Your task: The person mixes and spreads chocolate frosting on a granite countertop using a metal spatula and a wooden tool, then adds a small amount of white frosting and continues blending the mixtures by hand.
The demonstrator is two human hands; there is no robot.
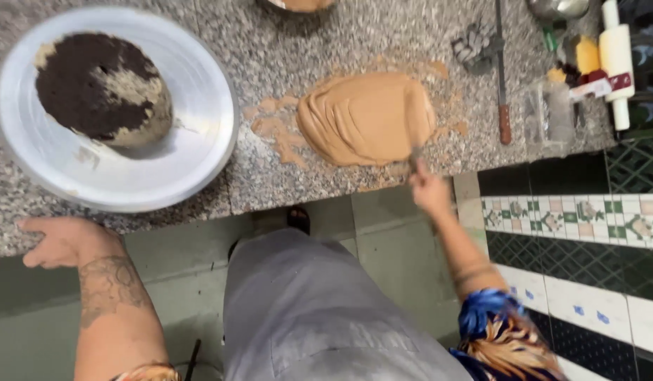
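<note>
Gripping a thin tool handle, my right hand [429, 189] has its fingers clamped on it at the near counter edge, the tool's end touching the flattened tan dough [365, 118] spread on the granite counter [270, 56]. My left hand [58, 241] rests on the counter edge, fingers together, just beside the metal pan [199, 152] holding a dark-topped lump [100, 88]. A rolling pin [614, 60] lies at far right.

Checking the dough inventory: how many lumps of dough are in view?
2: a dark-topped dough ball in the white bowl at left, a tan dough slab on the granite counter. More may lie off-frame.
</note>
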